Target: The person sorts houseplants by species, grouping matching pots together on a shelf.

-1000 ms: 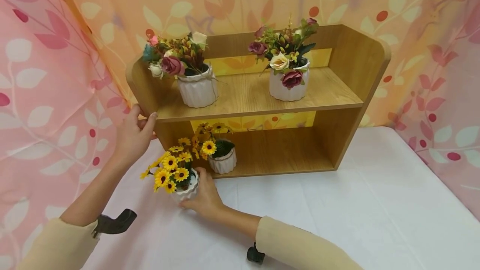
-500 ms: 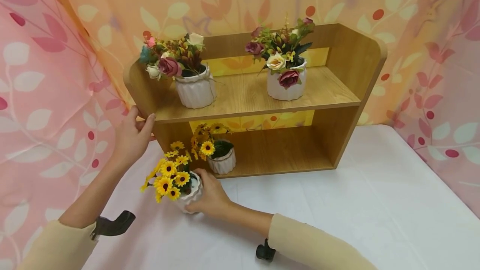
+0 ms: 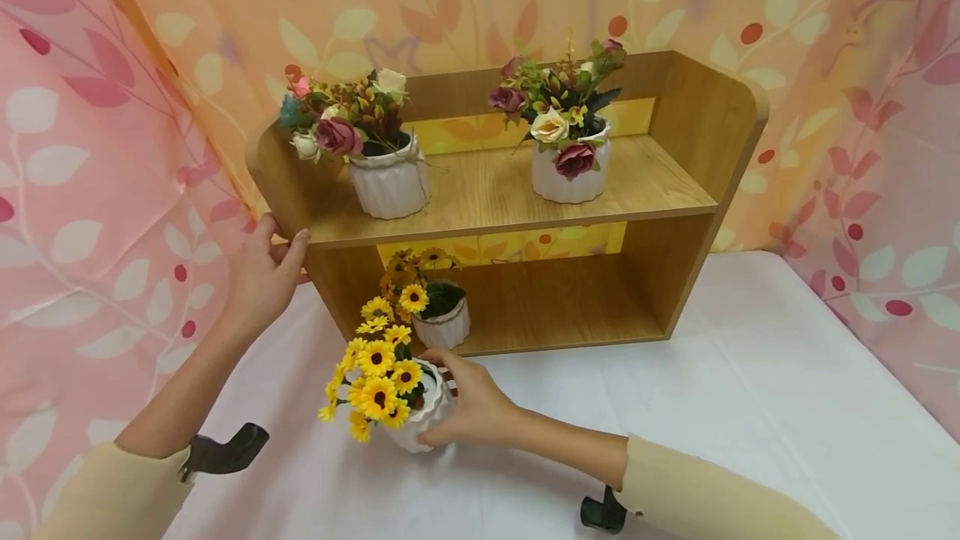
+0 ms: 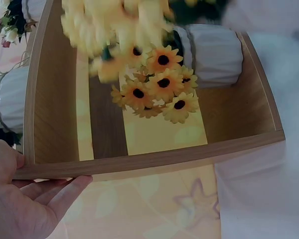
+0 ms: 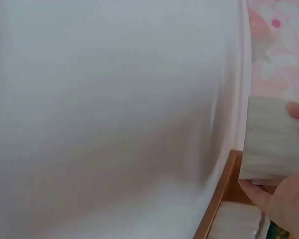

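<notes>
My right hand (image 3: 480, 407) holds a white fluted flowerpot (image 3: 411, 437) of yellow sunflowers (image 3: 377, 377) by its side, in front of the wooden shelf (image 3: 517, 227). Thumb and fingers lie round the pot, also in the right wrist view, where the pot (image 5: 269, 139) is side-on. My left hand (image 3: 258, 277) grips the shelf's left side panel near the upper board. The left wrist view has that hand (image 4: 32, 201) at the panel's edge. A second sunflower pot (image 3: 444, 325) stands on the lower board at the left, its flowers partly behind the held ones.
On the upper board stand two white pots of mixed roses, one at the left (image 3: 392, 182) and one right of centre (image 3: 572, 173). A white cloth (image 3: 750, 407) covers the table. Patterned curtains (image 3: 450, 15) hang behind and at both sides.
My right hand has carried the sunflower pot to the right and towards me, away from the shelf's left front corner. My left hand stays at the side panel.
</notes>
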